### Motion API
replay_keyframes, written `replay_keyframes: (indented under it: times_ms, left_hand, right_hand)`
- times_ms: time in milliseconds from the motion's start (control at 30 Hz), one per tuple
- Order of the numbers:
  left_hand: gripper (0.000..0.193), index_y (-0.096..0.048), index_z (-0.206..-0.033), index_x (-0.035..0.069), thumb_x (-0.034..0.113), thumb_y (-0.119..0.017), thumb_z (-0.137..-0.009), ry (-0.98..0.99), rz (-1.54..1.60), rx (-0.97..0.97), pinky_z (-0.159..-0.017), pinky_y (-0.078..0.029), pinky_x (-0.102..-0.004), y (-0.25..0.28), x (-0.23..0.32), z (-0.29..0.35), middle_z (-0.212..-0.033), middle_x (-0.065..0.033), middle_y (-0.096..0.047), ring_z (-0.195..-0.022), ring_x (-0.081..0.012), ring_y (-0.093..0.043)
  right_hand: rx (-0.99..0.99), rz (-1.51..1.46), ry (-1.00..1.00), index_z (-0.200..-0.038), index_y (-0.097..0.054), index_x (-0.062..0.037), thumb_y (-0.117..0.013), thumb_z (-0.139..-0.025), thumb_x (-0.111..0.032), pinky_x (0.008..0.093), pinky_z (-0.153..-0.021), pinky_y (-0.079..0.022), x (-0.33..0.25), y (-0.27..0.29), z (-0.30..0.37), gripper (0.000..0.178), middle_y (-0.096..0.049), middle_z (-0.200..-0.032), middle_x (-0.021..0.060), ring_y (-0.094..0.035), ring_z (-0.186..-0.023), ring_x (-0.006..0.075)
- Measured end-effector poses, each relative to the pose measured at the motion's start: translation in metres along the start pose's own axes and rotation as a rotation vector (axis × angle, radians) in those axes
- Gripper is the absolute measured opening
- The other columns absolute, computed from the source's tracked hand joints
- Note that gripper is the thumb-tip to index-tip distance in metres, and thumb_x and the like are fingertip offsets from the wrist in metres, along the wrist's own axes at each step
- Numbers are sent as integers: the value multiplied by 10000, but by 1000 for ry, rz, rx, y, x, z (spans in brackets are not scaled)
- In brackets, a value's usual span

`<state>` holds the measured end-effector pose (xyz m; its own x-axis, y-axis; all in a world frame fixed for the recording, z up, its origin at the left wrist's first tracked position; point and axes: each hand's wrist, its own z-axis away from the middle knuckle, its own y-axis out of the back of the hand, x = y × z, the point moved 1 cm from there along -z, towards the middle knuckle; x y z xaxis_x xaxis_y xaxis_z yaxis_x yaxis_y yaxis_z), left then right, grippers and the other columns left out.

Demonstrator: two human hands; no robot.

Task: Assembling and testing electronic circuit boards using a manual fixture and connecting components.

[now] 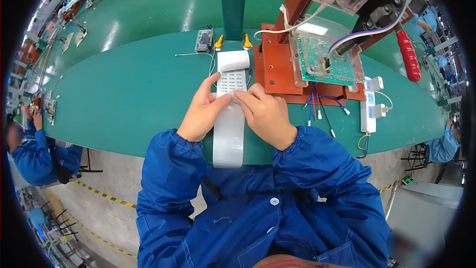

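Observation:
A strip of small white printed labels (pixel 232 80) on a glossy backing (pixel 228 139) lies before me, its far end curled into a roll (pixel 233 60). The bare backing runs toward me and reaches past the bench's front edge. My left hand (pixel 202 111) grips the strip from its left side, index finger along the edge and thumb over the top. From the right, my right hand (pixel 265 114) has its fingertips pinched together at the lowest row of labels, close to the left thumb. Whether a loose label sits between those fingertips is too small to make out.
Right of the strip stands a red-brown fixture (pixel 282 77) carrying a green circuit board (pixel 327 64) and a red-handled clamp (pixel 408 57). Loose wires hang in front, beside a white power strip (pixel 367 111). A small boxed device (pixel 204 40) and a post (pixel 233 5) are behind.

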<state>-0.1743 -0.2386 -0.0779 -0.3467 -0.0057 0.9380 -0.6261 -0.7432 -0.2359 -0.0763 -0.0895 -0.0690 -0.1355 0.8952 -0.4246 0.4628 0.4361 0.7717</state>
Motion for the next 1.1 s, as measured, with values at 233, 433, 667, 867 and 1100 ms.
replay_keyframes:
  times_ms: [233, 433, 667, 867, 1100]
  left_hand:
    - [583, -242, -1503, -26, 74, -533, -1009, -25, -88, 49, -756, -518, -255, -2, -1, -1, -1020, -129, -676, -895, -112, -645]
    - [589, -255, -1500, -16, 62, -548, -996, -70, -94, 68, -740, -519, -253, -2, -4, 1, -1018, -135, -680, -869, -119, -651]
    - [459, -469, -1369, -39, 19, -603, -934, -386, -676, 447, -614, -460, -239, 5, -21, 72, -819, -55, -630, -687, -79, -568]
    - [204, -611, -1118, -36, -23, -588, -916, -573, -637, 608, -530, -373, -215, 8, -45, 97, -722, -2, -553, -612, -40, -485]
    - [183, -634, -1039, -34, -33, -612, -858, -709, -881, 781, -450, -377, -265, -6, -53, 85, -582, -33, -520, -468, -103, -481]
  right_hand:
    - [126, -57, 102, -949, -709, -92, -722, -844, -132, 345, -502, -500, 9, -7, -1, 113, -595, -863, 38, -645, -640, 233]
    - [57, 21, 102, -850, -640, -72, -720, -811, -102, 362, -524, -515, 10, -7, 7, 94, -565, -856, 57, -637, -644, 248]
    - [17, -426, 117, -838, -638, -67, -759, -749, -37, 316, -524, -473, 5, 62, 45, 153, -567, -811, 62, -594, -637, 176]
    - [598, -257, 371, -1004, -608, -24, -691, -782, 14, 312, -670, -479, 15, 203, 29, 240, -592, -985, 142, -573, -770, 214]
    - [591, 310, 507, -1333, -471, 71, -568, -929, -53, 425, -1046, -429, 39, 195, -39, 434, -506, -1394, 260, -502, -1282, 368]
